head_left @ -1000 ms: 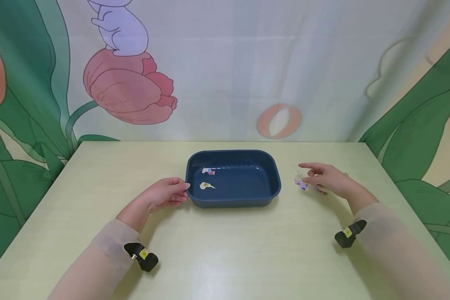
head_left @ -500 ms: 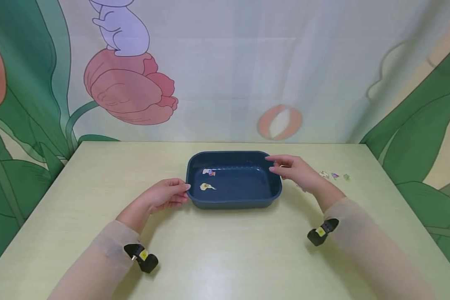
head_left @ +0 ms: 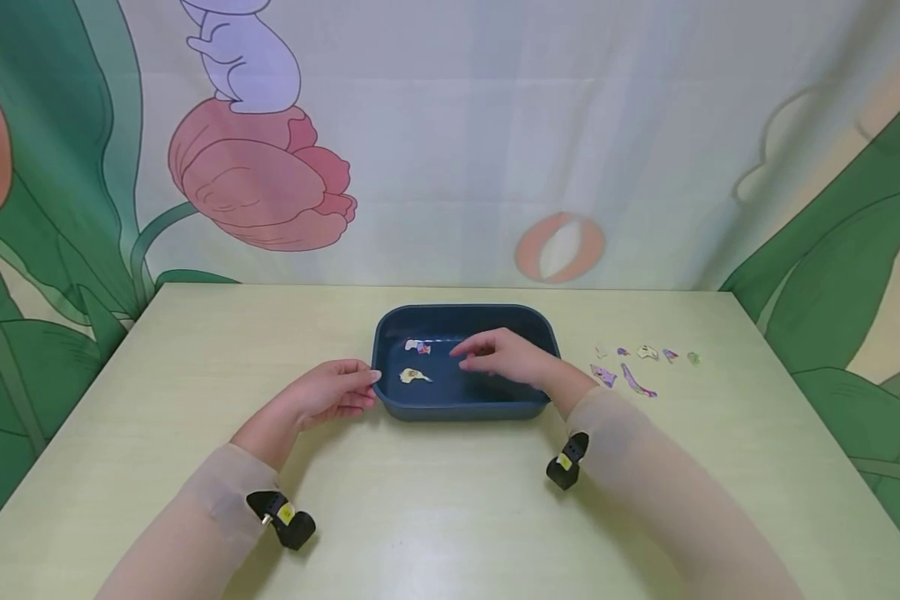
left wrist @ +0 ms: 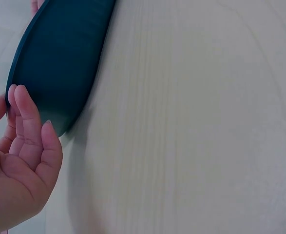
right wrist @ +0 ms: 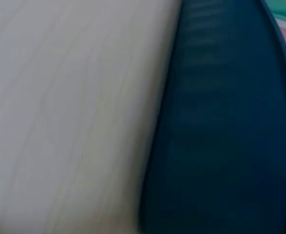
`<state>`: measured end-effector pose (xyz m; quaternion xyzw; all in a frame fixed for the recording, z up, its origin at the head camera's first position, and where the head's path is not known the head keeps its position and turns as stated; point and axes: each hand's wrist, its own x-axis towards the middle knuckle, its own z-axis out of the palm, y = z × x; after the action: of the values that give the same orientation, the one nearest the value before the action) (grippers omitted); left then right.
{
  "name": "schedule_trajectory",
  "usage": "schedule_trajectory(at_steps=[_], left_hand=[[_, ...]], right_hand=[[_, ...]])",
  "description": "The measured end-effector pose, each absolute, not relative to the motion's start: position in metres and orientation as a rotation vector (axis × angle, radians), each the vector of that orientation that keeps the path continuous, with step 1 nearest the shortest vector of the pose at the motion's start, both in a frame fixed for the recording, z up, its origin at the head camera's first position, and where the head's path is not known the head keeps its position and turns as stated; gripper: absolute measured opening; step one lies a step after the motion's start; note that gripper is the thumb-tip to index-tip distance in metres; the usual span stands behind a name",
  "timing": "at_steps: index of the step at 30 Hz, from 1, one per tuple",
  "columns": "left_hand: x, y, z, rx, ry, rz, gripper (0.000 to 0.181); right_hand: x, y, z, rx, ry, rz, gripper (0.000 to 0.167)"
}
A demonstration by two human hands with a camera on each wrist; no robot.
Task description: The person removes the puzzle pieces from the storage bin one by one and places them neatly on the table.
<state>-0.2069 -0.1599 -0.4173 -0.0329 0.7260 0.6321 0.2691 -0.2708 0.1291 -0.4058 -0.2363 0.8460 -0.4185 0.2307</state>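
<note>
A deep dark blue rectangular tray (head_left: 465, 412) stands on the table. My left hand (head_left: 337, 390) holds its left end, thumb at the rim and fingers against the outer wall, as the left wrist view also shows with the hand (left wrist: 28, 161) at the tray's wall (left wrist: 60, 58). Inside lie two small cut-out stickers, a white and colourful one (head_left: 417, 347) and a yellowish one (head_left: 416, 377). My right hand (head_left: 513, 360) reaches over the tray, thumb and index fingertips close together but apart; whether anything is between the fingers cannot be made out. It is out of the right wrist view.
Right of the tray, several small cut-outs lie on the table, among them a purple piece (head_left: 603, 376), a long purple strip (head_left: 637, 382), a white piece (head_left: 647, 352) and a green one (head_left: 693, 358). A printed curtain (head_left: 450, 167) hangs behind the table (head_left: 435, 508).
My right hand has moved left from the loose cut-outs, across the tray's right rim, to above its inside. The left hand stays on the rim.
</note>
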Motion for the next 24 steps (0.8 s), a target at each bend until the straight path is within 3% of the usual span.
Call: schedule_trajectory(at_steps=[13,24], left_hand=[[-0.208,-0.159,-0.418,-0.072,1.935,1.717,0.022],[-0.207,-0.160,-0.417,-0.075,1.912,1.738,0.018]], right_hand=[[-0.274,0.099,-0.419,-0.835,2.356,-0.747,0.027],[-0.271,0.080,-0.421,-1.016,2.251,-0.711,0.031]])
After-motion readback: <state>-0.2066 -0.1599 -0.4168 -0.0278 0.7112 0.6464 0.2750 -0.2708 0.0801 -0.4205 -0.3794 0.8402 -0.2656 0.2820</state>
